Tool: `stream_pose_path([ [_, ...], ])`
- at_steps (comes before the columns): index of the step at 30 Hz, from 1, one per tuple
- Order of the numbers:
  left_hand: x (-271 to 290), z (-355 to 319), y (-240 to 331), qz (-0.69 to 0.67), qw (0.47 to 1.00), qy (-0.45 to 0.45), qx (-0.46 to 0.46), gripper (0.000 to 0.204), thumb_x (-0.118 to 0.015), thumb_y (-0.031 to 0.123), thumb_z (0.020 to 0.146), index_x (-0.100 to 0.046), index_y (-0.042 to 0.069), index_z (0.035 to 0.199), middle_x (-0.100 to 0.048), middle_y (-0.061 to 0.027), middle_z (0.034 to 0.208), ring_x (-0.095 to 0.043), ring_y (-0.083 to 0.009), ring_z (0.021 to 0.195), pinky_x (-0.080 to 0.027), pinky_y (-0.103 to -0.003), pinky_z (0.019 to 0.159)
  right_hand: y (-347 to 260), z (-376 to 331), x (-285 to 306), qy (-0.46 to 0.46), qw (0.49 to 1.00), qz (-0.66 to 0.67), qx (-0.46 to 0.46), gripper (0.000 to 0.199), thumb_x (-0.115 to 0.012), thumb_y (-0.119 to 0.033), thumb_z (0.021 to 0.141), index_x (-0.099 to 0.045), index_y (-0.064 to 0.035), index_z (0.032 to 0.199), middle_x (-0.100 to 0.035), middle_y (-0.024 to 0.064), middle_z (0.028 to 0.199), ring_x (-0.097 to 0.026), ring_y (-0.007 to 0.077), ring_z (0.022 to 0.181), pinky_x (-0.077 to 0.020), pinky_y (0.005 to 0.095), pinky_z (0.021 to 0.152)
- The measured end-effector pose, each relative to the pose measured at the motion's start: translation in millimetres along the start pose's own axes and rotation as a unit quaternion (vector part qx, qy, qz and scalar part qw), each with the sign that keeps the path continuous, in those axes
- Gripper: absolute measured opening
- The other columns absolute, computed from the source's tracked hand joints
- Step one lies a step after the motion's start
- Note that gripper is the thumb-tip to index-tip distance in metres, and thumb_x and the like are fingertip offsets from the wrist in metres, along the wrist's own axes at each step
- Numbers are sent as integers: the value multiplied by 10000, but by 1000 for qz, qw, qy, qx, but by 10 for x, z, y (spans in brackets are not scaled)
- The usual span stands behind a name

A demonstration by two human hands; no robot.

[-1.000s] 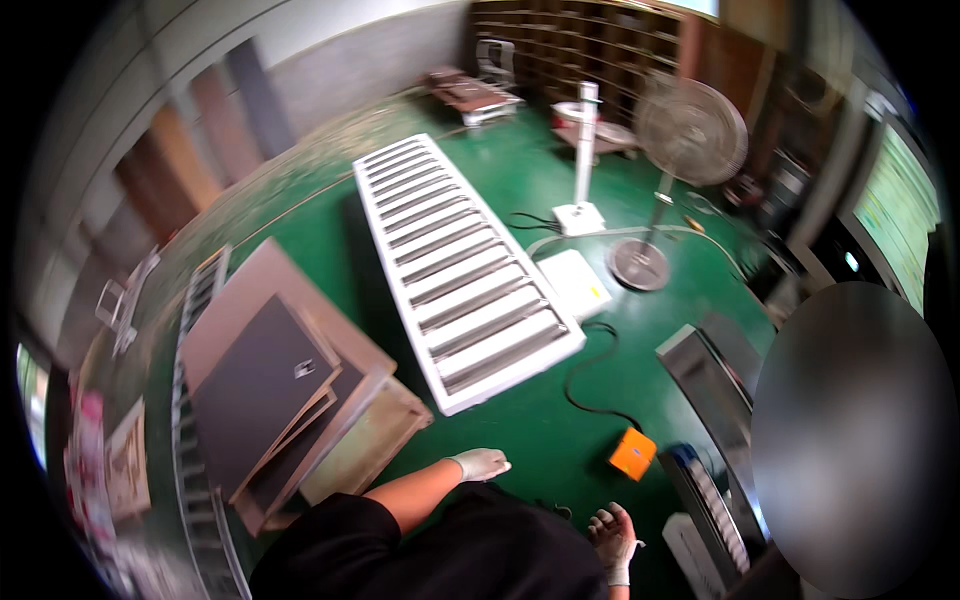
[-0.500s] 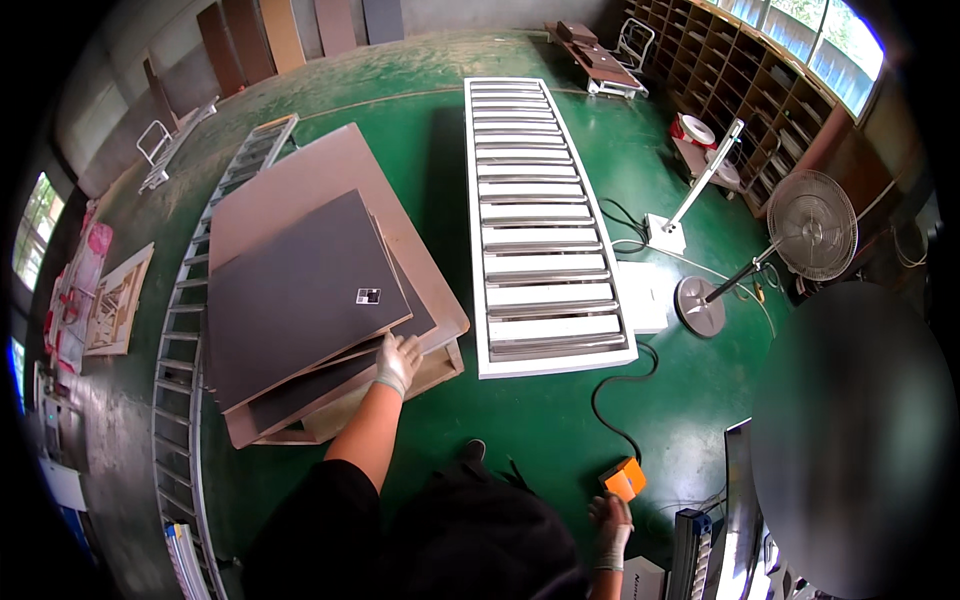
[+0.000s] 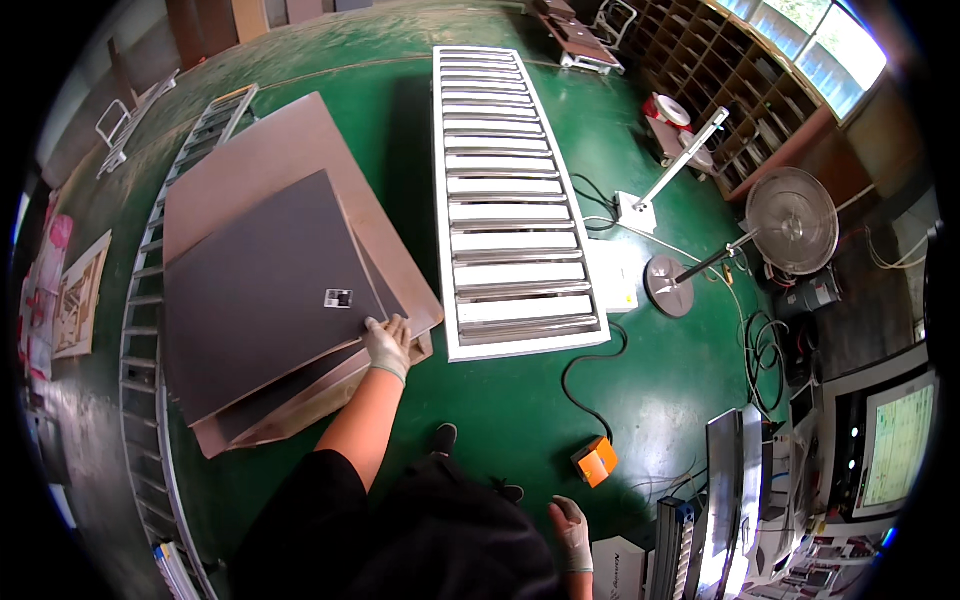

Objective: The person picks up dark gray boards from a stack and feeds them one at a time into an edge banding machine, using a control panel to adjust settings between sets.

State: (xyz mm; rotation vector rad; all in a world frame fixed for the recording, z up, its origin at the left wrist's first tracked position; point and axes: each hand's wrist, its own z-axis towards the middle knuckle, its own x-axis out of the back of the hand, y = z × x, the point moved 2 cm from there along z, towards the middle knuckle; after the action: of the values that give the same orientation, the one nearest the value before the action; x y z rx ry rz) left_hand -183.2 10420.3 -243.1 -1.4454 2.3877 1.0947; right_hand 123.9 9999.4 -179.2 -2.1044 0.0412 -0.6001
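Note:
My left hand (image 3: 388, 347), in a pale work glove, is at the near right corner of a dark grey panel (image 3: 270, 290). Its thumb touches the panel's edge and its fingers are apart. That panel lies on top of an uneven stack with a small black-and-white label (image 3: 338, 299) near the corner. Beneath it a larger brownish board (image 3: 320, 125) sticks out at the far and right sides. Low beside my body, my right hand (image 3: 571, 530), gloved too, hangs with loosely bent fingers and nothing in it.
A white-framed roller conveyor (image 3: 520, 216) runs right of the stack. An orange foot pedal (image 3: 597, 461) with a black cable lies on the green floor. A ladder-like metal frame (image 3: 145, 360) borders the left. A standing fan (image 3: 792, 222) and a monitor (image 3: 898, 445) are at right.
My view has swung right and downward, bringing the monitor into sight. My left hand has come closer to the panel's corner, thumb now at its edge. The stack looks unmoved.

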Motion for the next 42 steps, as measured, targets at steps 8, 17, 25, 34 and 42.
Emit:
stream_pose_path([
  [8,937,-1048,-378,38,983,-43,172,370,-523,474,974,-561,106,982,-641,-46,896,-644,-194,809,-547,-345,718,-357,828,-594,-169,982,57,60,409,-601,-264,939,-565,17,1233,-671,118,1053,-650,191,935,-519,309,833],
  [17,1778,-1655,-626,101,921,-159,340,285,-575,382,968,-585,102,1021,-664,-63,970,-644,-222,890,-527,-336,753,-1647,1507,-2114,-403,910,70,-65,421,-610,-267,951,-539,-15,1280,-644,135,1128,-636,216,997,-518,334,849],
  [25,1553,-1940,14,542,768,-322,115,494,-438,497,989,-630,49,1066,-683,-85,957,-637,-181,863,-495,-328,794,-1549,1678,-2547,-348,888,277,-114,311,-634,-290,949,-592,-28,1112,-647,79,1023,-642,217,921,-555,375,790],
  [34,2211,-1742,2155,738,522,234,-359,413,-569,341,896,-597,36,1173,-609,-171,1186,-544,-351,1149,-426,-451,966,-1300,2029,-1238,-230,917,324,-26,263,-586,-112,951,-571,-55,1207,-653,90,1048,-654,261,921,-556,422,823],
  [42,2094,-1093,1846,488,859,125,-91,569,-513,426,935,-580,-55,1231,-574,-190,1293,-563,-324,1158,-431,-413,950,-725,1540,-39,-86,956,272,75,527,-548,-31,919,-411,8,1426,-573,136,1311,-566,256,1168,-422,341,1016],
])
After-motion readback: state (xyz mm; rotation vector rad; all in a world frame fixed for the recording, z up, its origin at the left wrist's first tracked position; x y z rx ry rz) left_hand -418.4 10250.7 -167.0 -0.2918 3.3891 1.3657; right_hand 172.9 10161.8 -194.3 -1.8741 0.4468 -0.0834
